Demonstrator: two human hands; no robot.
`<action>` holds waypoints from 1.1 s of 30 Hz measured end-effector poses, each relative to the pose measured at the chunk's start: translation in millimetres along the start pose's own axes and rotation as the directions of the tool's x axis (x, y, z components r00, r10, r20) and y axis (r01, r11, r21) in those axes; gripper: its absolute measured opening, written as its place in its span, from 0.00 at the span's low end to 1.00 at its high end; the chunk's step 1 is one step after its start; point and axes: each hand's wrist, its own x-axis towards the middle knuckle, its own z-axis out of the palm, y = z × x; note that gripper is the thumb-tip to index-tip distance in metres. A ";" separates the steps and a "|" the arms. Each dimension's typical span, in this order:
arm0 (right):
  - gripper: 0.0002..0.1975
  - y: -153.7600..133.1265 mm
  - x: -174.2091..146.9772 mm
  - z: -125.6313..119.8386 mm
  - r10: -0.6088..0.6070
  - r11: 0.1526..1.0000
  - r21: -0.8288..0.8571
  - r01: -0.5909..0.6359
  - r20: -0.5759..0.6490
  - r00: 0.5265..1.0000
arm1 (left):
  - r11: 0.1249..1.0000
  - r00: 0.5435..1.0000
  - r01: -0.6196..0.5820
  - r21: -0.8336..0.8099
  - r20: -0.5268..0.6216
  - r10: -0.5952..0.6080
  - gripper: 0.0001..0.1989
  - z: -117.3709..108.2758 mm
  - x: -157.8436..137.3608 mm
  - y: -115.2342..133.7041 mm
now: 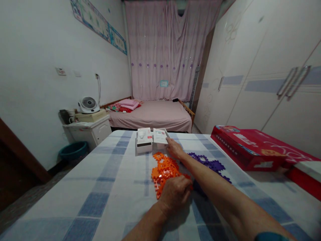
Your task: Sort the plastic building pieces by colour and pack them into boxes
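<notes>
Left hand (177,190) curls over orange gear pieces (166,167) on the tablecloth (122,190), right hand (175,148) is at a white printed box (159,135); can't tell if either's pinching. Go light so nothing snags.

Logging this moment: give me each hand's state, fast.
Left hand: curled at the orange pieces; grip unclear.
Right hand: at a white box; grip unclear.

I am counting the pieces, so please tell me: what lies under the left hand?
Orange toothed pieces show beside and beyond the left hand; whatever lies directly beneath is covered.
</notes>
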 end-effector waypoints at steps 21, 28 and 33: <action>0.18 52.6 -189.2 -94.6 -0.261 0.952 -0.238 0.193 -0.296 0.919 | 0.582 0.797 0.348 -0.735 -0.095 -0.597 0.28 -23.6 4.0 22.5; 0.22 50.5 -265.5 -101.0 -0.381 0.902 -0.289 0.322 -0.178 0.907 | 0.331 0.804 0.410 -0.850 0.165 -0.571 0.27 -23.0 4.8 39.6; 0.21 55.7 -299.8 -112.4 -0.211 0.971 -0.180 0.155 -0.354 0.911 | 0.361 0.779 0.346 -0.866 0.050 -0.625 0.23 -21.3 -3.0 45.3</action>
